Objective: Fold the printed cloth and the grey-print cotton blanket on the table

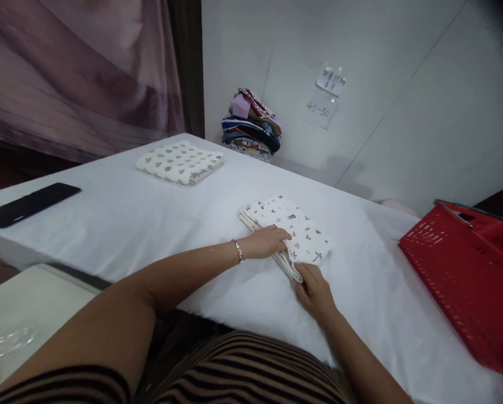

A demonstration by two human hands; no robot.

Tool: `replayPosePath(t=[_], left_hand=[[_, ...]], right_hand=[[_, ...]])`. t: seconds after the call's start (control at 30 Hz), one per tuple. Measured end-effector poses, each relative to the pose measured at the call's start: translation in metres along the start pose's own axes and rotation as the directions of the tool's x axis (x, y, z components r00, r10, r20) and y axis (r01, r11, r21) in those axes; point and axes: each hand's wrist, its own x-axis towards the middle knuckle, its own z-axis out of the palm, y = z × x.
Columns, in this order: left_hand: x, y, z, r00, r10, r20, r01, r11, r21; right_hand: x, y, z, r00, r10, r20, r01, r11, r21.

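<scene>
A folded white cloth (304, 224) with small printed motifs lies on the white-covered table (158, 247) in front of me. My left hand (268, 241) wears a silvery bracelet, and its curled fingers grip the cloth's near folded edge at about the middle. At the near right corner, my right hand (316, 289) pinches the stacked layers, thumb beneath and fingers on top. Part of that edge is hidden behind my left hand. Farther back to the left rests a second folded cloth (178, 163), cream with grey-green shapes, touched by neither hand.
On the right stands a red plastic basket (461, 286) with a metal handle. A black phone-like slab (32, 203) lies near the table's left end. Behind the far edge is a stack of folded clothes (251, 126) against a wall with paper notes (331, 81).
</scene>
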Motion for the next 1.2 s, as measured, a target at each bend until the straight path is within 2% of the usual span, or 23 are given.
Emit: replayPosePath(t=[0.13,0.27,0.37,0.67,0.97,1.2], left_hand=[[-0.012,0.007,-0.002,0.999,0.012,-0.042,-0.013,1.000,-0.020],[-0.020,0.012,0.000,0.998,-0.042,-0.055,0.041,0.999,-0.014],[-0.016,0.014,0.003,0.997,-0.061,-0.053,0.061,0.998,-0.010],[0.006,0.026,0.012,0.999,-0.008,-0.036,0.007,0.999,-0.046],[-0.005,0.034,0.003,0.999,-0.025,-0.041,0.019,0.991,-0.132],[0.006,0.040,0.014,0.998,-0.022,-0.051,0.016,0.991,-0.132]], right_hand=[[0.000,-0.002,-0.002,1.000,-0.004,0.005,0.004,1.000,0.005],[0.001,-0.002,-0.001,1.000,0.002,0.011,-0.002,1.000,0.005],[0.001,-0.003,-0.001,1.000,0.012,-0.009,-0.012,1.000,-0.012],[0.001,-0.002,0.000,0.998,0.057,-0.004,-0.057,0.998,0.001],[0.001,-0.002,-0.002,0.998,0.056,-0.010,-0.056,0.998,0.019],[0.002,0.000,0.001,0.997,0.076,0.000,-0.076,0.997,0.008]])
